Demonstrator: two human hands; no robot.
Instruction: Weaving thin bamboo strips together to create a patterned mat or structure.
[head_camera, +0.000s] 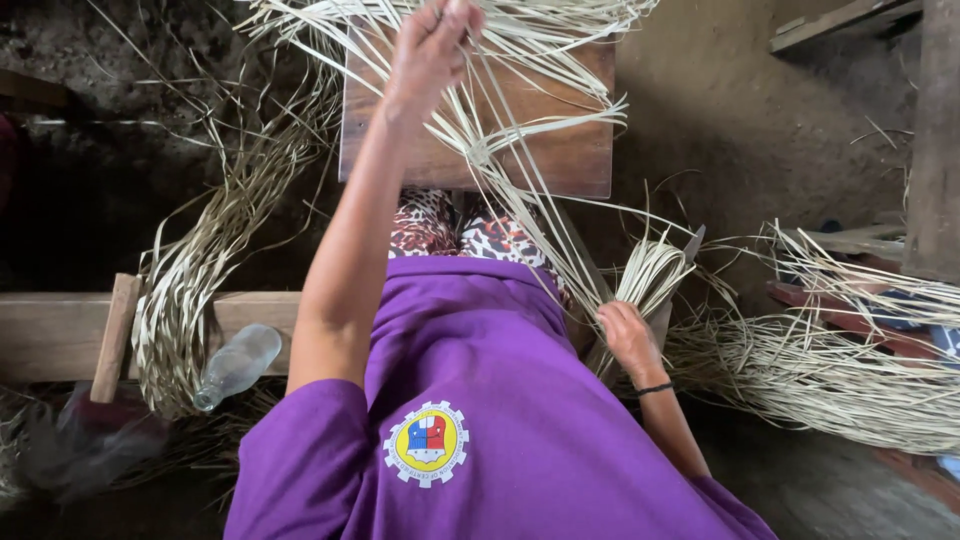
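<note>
My left hand (430, 50) is raised at the top of the view, shut on several long pale straw strips (520, 190). The strips run down and to the right across a brown wooden board (570, 155). At the lower right, beside my purple shirt, my right hand (628, 338) grips the lower end of the same strips, where they fan out in a looped bunch (650, 270). A thin grey slat (688, 250) sticks up next to that bunch. A black band sits on my right wrist.
A thick bundle of straw (185, 300) hangs over a wooden beam (50, 330) at the left, with a clear plastic bottle (235, 365) next to it. A big pile of loose strips (830, 375) lies at the right on the dirt floor, near wooden planks (935, 140).
</note>
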